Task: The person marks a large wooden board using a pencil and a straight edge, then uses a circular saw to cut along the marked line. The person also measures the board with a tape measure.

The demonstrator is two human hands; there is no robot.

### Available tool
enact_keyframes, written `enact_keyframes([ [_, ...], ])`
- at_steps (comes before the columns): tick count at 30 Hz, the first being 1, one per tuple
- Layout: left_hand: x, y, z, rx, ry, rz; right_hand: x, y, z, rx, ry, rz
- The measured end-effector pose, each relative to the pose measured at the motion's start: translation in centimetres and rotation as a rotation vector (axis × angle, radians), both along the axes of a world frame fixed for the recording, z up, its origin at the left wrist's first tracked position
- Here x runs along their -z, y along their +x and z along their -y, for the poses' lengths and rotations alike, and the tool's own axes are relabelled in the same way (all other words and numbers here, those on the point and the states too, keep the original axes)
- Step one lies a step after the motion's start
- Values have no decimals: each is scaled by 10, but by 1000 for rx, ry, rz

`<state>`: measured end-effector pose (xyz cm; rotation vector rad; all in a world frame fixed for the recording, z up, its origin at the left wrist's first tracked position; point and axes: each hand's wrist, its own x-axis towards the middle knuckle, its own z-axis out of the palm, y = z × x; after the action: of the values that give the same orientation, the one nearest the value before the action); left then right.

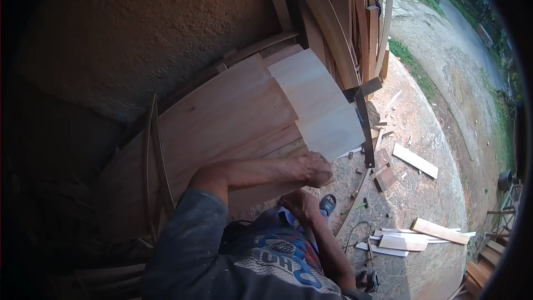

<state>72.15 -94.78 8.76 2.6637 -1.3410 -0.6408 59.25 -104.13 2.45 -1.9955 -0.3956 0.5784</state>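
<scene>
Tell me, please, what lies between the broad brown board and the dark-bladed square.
In the head view, pale flat sheeting lies between the broad brown board and the dark-bladed square; whether it is one piece or two is unclear.

I'm in an open-sided carpentry workshop: wooden panels (216, 105) before me, planks (327, 16) leaning upright at the far side, try square (365, 128) and offcuts (402, 243) to my right.
</scene>
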Motion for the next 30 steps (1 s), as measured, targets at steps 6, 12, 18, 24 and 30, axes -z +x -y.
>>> enact_keyframes([
  [6, -4, 4, 2, -2, 22, -112, 40, -75, 50, -43, 192, -580],
  [12, -11, 6, 8, 61, 57, -110, -10, -88, 12, 56, -296, -186],
  [18, -4, 8, 7, 75, 27, -123, -21, -92, -36, 141, -328, 110],
  [24, 23, 1, 9, 40, 99, -5, 39, -120, -43, -9, -74, 181],
  [30, 8, -15, 15, 44, -137, 102, 81, -110, -31, -134, -226, 125],
])
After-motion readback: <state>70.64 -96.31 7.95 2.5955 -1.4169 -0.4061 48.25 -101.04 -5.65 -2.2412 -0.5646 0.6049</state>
